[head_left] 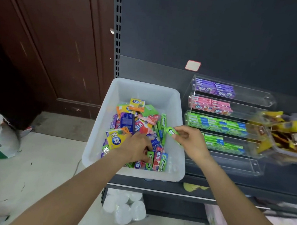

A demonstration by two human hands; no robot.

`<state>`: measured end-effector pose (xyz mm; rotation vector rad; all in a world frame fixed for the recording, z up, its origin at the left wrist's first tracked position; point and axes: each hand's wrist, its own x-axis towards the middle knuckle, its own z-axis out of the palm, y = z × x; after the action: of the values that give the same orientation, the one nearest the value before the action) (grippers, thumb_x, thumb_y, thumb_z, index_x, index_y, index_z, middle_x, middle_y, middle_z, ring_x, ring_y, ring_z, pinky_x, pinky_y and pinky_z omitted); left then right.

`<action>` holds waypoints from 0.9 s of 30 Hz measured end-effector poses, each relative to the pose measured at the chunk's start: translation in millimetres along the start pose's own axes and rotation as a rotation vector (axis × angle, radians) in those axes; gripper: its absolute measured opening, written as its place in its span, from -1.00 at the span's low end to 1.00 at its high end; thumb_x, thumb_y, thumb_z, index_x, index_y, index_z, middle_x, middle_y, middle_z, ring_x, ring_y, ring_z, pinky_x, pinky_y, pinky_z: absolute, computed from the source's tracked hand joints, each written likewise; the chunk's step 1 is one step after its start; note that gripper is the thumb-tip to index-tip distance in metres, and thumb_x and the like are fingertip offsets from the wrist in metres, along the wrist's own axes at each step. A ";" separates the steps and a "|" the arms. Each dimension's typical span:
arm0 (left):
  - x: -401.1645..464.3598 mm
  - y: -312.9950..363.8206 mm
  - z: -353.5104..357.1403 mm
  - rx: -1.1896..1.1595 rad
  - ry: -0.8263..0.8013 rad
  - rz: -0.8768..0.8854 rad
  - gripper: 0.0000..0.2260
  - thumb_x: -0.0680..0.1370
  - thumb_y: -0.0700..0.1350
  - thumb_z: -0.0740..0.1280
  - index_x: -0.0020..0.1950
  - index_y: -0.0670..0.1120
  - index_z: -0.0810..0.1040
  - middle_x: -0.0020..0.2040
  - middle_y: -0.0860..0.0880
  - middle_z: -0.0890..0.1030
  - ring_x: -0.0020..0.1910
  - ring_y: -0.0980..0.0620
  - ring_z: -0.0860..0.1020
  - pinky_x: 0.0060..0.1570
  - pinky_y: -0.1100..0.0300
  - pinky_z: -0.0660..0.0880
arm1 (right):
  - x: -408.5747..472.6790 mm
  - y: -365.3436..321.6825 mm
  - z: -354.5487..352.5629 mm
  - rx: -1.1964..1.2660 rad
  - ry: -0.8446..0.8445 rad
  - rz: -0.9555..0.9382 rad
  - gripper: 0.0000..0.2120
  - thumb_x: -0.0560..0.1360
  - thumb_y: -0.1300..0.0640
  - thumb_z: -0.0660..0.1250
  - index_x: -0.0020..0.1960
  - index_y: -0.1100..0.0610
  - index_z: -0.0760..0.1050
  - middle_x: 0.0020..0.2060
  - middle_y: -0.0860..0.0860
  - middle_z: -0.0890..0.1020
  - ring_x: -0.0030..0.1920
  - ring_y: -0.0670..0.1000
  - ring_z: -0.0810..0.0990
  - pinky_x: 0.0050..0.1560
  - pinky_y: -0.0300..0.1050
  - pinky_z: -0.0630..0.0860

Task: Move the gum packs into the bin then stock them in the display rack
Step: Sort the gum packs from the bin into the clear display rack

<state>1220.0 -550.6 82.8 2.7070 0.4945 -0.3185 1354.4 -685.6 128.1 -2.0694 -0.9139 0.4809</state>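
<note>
The dark shelf (153,185) carries the white bin (146,93) at 12 o'clock and the clear display rack (261,100) at 2 o'clock, just beside it.

I am seeing one white bin (142,91), one clear rack (265,100) at three o'clock showing five tiers, and my two hands.

Both forearms come into view bare from the lower edge of the frame to the wrists, with no sleeve or cuff showing on either. The left hand (136,146) and the right hand (191,142) are bare too, with short nails; the wrists are unadorned and the fingers ringless.
</note>
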 end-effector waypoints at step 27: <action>74.5 155.9 -35.7 -1.049 0.521 0.025 -0.82 0.49 -0.16 0.41 0.03 0.02 0.49 -0.11 -0.15 0.63 -0.20 0.01 0.65 -0.01 0.04 0.57 | -18.3 100.5 -126.0 0.288 0.197 0.286 -0.74 0.51 0.40 0.27 0.14 0.15 0.44 -0.01 0.14 0.53 -0.06 0.06 0.57 -0.34 -0.29 0.59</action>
<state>1352.5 -650.2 143.2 1.7212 0.5506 0.5384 1462.3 -806.6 124.4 -1.9458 -0.4079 0.5140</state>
